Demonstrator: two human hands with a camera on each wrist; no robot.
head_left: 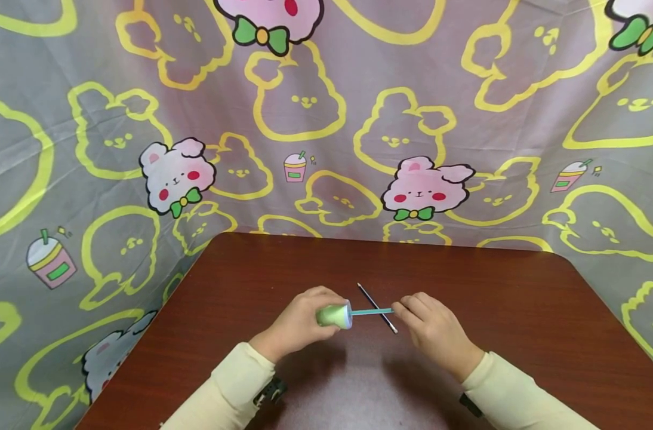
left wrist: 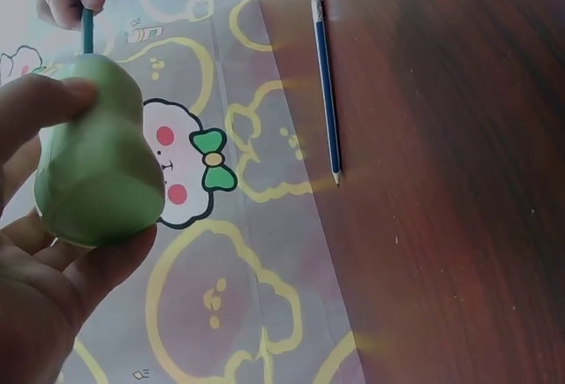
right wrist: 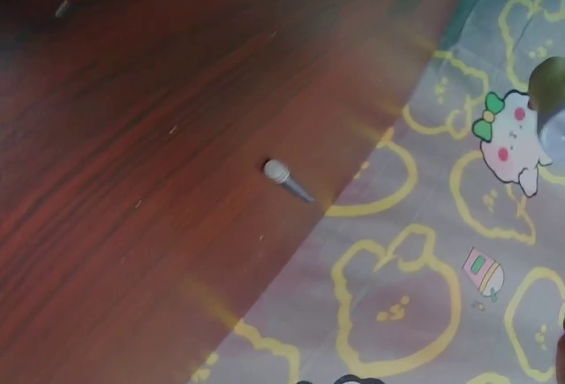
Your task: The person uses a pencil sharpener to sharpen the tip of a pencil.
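My left hand [head_left: 296,322] grips a green pear-shaped pencil sharpener [head_left: 333,315], its pale end facing right. In the left wrist view, the thumb lies on the sharpener's [left wrist: 101,159] narrow part and fingers wrap below its wide base. A teal pencil [head_left: 370,312] runs into the pale end, its inner tip hidden. My right hand [head_left: 434,331] pinches the pencil's outer end. Beneath the teal pencil, a dark blue pencil [head_left: 373,301] with a white end lies on the table. The right wrist view catches only part of the sharpener [right wrist: 549,88] at its right edge.
Both hands are above a reddish-brown wooden table [head_left: 251,269] with rounded back corners. A grey curtain [head_left: 332,155] with yellow outlines and rabbit faces hangs behind the table and along its sides. Dark wrist cameras [head_left: 270,391] sit under the cream sleeves.
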